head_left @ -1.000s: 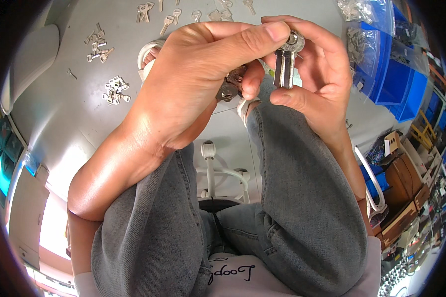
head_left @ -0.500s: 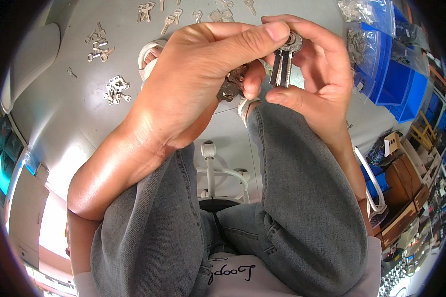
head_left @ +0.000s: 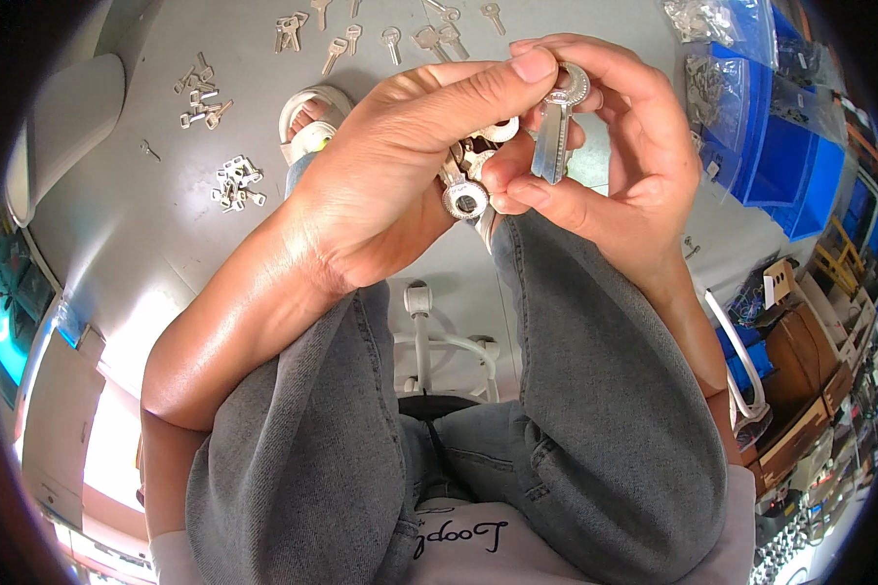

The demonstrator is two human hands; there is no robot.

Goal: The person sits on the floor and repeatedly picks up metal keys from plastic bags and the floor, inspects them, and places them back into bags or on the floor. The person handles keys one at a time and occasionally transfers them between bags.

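So the key [head_left: 553, 136] is up off to the left of the blue bin [head_left: 808, 200], well apart from it, held above the floor [head_left: 180, 263]. Left hand [head_left: 390, 161] has it by the head, thumb on the rim, and that hand is also full of a few other keys [head_left: 456, 187] tucked lower down, nearer the palm. Right hand [head_left: 654, 161], the one nearest the bin, is loosely curled around the key with the thumb just beside the blade tip. I can't tell if it's actually gripping anything or just hanging out there.

My read is that the step in hand is giving one key a close look and squaring it up. The next move probably calls for a clean pinch on the head without dropping the others (easy to fumble with a bunch like that in one palm).

As for looks: shiny silver, round head with a beaded rim, blade pointing down and tilted a touch. One edge of the blade has a row of fine notches, and the flat side catches a bluish shine. The others have ring-like heads too, at least the one facing up.

Farther left of the bin there's a small pile [head_left: 237, 185] of keys on the floor, and a couple of bags [head_left: 714, 83] of them sit right at the bin's upper left.
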